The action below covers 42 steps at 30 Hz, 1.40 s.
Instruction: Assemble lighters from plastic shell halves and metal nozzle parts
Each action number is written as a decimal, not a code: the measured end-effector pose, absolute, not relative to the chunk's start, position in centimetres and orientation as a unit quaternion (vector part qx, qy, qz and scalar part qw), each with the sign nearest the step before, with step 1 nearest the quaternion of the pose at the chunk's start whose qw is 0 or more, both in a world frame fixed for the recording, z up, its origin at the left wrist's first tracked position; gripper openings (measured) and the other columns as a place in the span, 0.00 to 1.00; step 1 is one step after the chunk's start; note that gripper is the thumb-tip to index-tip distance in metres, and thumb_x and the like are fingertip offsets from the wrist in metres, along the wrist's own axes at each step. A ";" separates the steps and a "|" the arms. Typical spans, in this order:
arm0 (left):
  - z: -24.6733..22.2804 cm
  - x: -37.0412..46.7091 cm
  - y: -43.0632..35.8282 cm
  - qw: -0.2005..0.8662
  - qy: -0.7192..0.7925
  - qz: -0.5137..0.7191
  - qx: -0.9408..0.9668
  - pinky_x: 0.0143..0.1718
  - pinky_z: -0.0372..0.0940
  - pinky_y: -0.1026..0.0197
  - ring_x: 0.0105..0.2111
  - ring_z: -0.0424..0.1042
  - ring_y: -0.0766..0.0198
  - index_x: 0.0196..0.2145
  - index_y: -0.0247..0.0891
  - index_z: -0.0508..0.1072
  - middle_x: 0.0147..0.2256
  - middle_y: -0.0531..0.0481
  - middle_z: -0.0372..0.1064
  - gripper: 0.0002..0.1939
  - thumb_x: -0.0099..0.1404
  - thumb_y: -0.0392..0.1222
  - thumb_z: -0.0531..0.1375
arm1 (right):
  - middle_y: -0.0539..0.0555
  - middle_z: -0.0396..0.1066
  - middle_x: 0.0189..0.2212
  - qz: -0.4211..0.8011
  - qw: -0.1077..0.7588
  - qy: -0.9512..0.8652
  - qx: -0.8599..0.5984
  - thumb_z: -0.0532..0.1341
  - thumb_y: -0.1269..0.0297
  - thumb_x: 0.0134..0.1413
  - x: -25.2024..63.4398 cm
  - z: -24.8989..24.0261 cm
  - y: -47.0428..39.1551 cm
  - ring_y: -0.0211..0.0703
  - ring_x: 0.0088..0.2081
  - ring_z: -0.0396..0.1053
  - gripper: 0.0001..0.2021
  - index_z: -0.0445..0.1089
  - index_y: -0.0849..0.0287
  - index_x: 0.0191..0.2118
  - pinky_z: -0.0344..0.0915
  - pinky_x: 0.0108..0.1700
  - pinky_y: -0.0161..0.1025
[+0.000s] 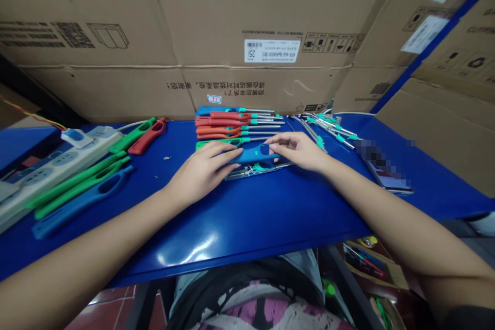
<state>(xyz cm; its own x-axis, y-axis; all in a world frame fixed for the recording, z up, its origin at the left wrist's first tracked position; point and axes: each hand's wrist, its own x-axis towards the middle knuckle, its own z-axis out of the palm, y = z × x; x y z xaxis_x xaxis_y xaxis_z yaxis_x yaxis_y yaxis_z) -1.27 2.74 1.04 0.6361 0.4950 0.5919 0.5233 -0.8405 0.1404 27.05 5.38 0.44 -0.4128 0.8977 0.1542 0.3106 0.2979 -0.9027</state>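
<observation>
A blue plastic lighter handle (251,154) is held level between both hands over the blue table (247,216). Fingers of my left hand (207,167) grip its left end, and my right hand (296,150) pinches the right end near the trigger opening. Just below the handle lie thin metal rods with teal parts and wires (255,169), partly hidden by it. Behind my hands is a stack of blue, red, orange and green lighters (222,121) with metal tubes pointing right. More loose metal tubes with teal pieces (328,126) lie at the back right.
Green, red and blue handles (83,201) lie at the left beside a white power strip (50,165). A phone (384,167) rests at the right. Large cardboard (216,26) stands along the back. Boxes with more pieces (371,263) are below the table's right front edge.
</observation>
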 end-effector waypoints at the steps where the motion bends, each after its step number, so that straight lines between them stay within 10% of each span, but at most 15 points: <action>1: 1.1 -1.3 2.7 0.016 -0.278 -0.317 -0.907 0.50 0.71 0.49 0.49 0.74 0.53 0.54 0.37 0.74 0.48 0.40 0.75 0.15 0.72 0.42 0.58 | 0.55 0.76 0.36 0.396 0.340 -0.750 -0.407 0.63 0.52 0.57 27.0 0.5 5.2 0.42 0.34 0.73 0.18 0.73 0.60 0.47 0.73 0.40 0.43; 12: 2.0 -1.9 2.5 -0.062 -0.305 -0.163 -0.936 0.48 0.71 0.52 0.44 0.75 0.53 0.52 0.37 0.76 0.43 0.42 0.76 0.18 0.68 0.46 0.60 | 0.57 0.73 0.43 0.179 0.261 -0.897 -0.310 0.68 0.55 0.55 26.7 0.3 4.8 0.48 0.47 0.71 0.17 0.76 0.57 0.48 0.65 0.54 0.48; 42: 1.1 -0.7 1.6 0.058 -0.348 -0.095 -0.931 0.44 0.73 0.51 0.44 0.75 0.50 0.51 0.32 0.76 0.45 0.40 0.75 0.15 0.67 0.40 0.61 | 0.61 0.74 0.44 0.018 0.141 -0.940 -0.310 0.64 0.58 0.59 26.6 0.6 4.0 0.51 0.44 0.72 0.18 0.75 0.63 0.51 0.62 0.48 0.49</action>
